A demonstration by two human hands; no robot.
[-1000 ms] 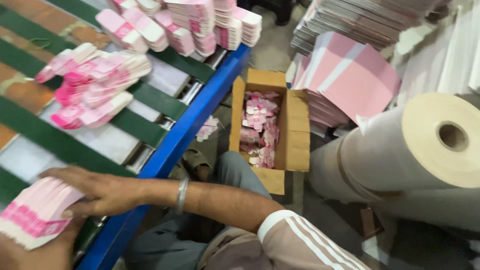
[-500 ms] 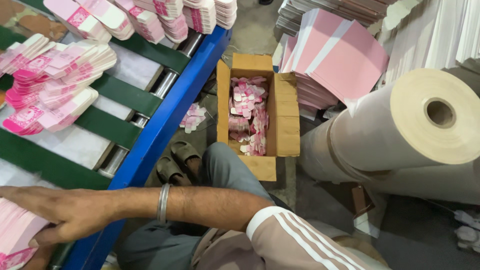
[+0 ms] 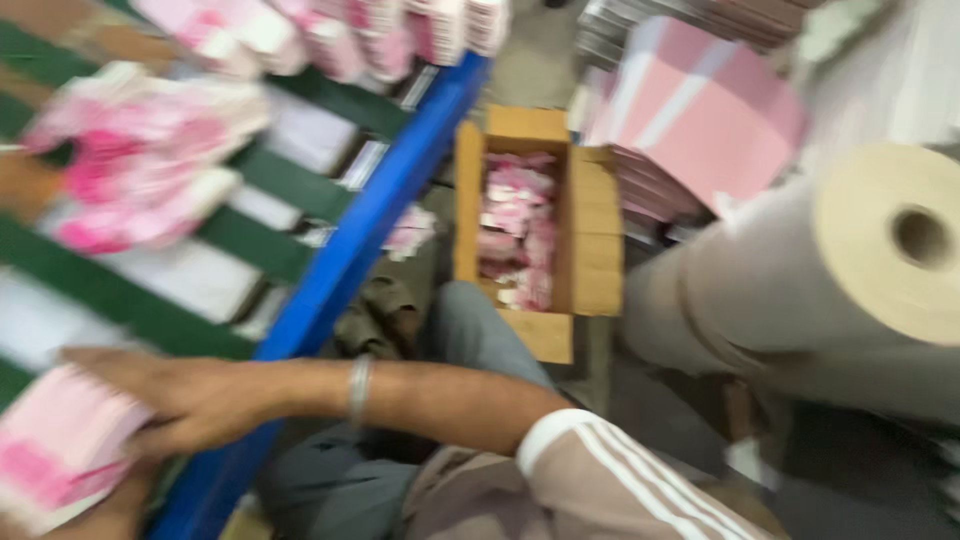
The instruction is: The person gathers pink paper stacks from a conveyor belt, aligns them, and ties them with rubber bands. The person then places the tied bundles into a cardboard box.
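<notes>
Head view, blurred: at far left a pink stack [image 3: 55,455] lies on the bench [image 3: 330,270]; the right hand [image 3: 175,395] presses on it, fingers spread flat; the left hand [image 3: 105,518] beneath, fingers hidden; a box [image 3: 590,240] sits right; then a paper roll [image 3: 850,260].

Right hand [image 3: 185,400] flat on a pink-and-white paper stack [image 3: 60,450] — left hand [image 3: 100,515] beneath — beside the blue rail [image 3: 360,240].
</notes>
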